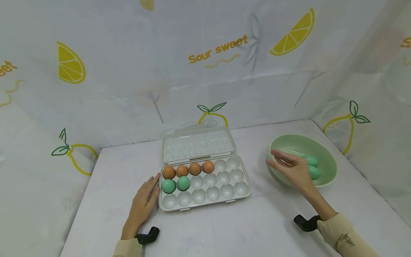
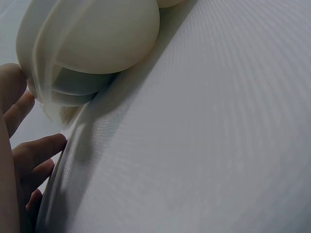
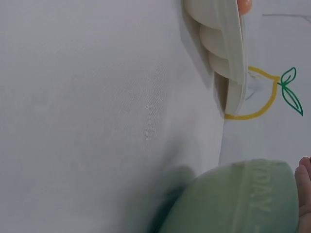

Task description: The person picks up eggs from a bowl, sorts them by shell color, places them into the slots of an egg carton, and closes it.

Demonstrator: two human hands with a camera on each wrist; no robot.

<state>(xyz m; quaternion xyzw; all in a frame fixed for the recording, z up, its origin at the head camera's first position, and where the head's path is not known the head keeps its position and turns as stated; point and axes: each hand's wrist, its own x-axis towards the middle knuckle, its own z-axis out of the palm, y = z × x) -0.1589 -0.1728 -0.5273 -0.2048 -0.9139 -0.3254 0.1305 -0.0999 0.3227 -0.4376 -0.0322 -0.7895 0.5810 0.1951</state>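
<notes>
My left hand (image 1: pixel 144 200) rests against the left end of the egg tray (image 1: pixel 205 206), its fingers extended along the side. In the left wrist view, fingertips (image 2: pixel 17 82) touch the tray's edge. Several brown eggs (image 1: pixel 195 169) fill the left part of the tray's back row. Two green eggs (image 1: pixel 183 183) sit at the left of the middle row. On the right, my right hand (image 1: pixel 295 173) is over the near-left rim of the green bowl (image 1: pixel 325 151), thumb and fingers apart with nothing visible between them. Two green eggs (image 1: pixel 314 172) lie inside the bowl.
The tray's clear lid (image 1: pixel 199 142) is hinged back behind it. White cloth printed with lemons (image 1: pixel 205 82) rises behind the table (image 1: pixel 224 228) and along both sides. Table surface lies between the tray and the bowl.
</notes>
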